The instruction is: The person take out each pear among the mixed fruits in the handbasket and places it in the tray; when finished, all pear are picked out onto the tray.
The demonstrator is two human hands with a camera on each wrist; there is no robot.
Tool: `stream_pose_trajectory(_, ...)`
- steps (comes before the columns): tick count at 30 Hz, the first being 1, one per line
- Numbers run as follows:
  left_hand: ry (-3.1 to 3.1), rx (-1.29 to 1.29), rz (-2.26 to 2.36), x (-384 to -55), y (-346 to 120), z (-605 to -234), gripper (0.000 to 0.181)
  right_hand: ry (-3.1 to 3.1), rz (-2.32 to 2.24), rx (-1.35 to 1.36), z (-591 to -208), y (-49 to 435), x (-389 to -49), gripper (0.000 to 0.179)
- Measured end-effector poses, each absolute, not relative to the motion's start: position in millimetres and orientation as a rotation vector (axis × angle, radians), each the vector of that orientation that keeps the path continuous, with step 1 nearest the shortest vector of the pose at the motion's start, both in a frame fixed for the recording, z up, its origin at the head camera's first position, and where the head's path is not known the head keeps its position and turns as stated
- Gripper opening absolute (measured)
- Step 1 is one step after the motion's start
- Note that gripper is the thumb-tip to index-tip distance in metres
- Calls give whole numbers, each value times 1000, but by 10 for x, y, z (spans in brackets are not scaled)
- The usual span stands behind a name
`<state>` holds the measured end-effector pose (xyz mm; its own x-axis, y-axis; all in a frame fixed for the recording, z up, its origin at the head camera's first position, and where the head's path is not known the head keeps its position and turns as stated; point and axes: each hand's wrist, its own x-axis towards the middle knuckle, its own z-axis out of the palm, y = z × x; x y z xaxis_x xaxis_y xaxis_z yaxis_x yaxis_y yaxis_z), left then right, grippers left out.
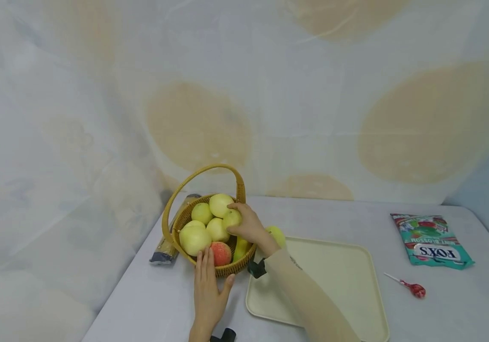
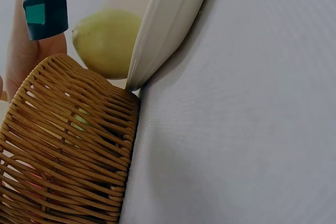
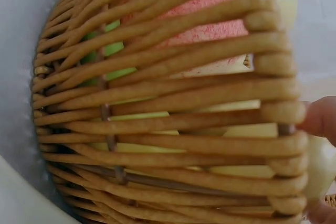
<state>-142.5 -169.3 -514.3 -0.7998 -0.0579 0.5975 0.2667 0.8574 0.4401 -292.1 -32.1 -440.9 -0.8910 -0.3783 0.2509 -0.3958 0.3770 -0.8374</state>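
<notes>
A woven wicker basket (image 1: 226, 271) with a tall arched handle holds several yellow-green fruits and a red peach-like fruit (image 1: 221, 254). My right hand (image 1: 249, 224) reaches over its right side and grips a small round yellow-green fruit (image 1: 232, 218) between thumb and fingers, among the others. The left hand (image 1: 208, 290) lies against the basket's near rim with straight fingers, their tips by the red fruit and a large pale fruit (image 1: 194, 240). In the right wrist view, the basket's woven wall (image 3: 184, 124) hides most of the fruit and the hand.
Right of the basket lies a cream tray (image 1: 338, 280), a yellow-green fruit (image 1: 276, 235) at its far left corner. Farther right are a red lollipop (image 1: 417, 290) and a teal FOX'S candy bag (image 1: 434, 242). A long dark-ended packet (image 1: 163, 252) lies behind the basket's left side.
</notes>
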Motion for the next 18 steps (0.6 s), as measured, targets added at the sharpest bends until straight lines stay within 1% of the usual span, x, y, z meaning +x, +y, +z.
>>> stream_pose_trajectory(11,-2392,-163,-679,-1427,-1677,-5151,85,-2411,1935,602,-4395,-223,-2804,57)
stream_pose_trajectory(18,-2389,-163,-683,-1412,-1687,-5130,83,-2350,1977,576,-4352,-132,-2750,58)
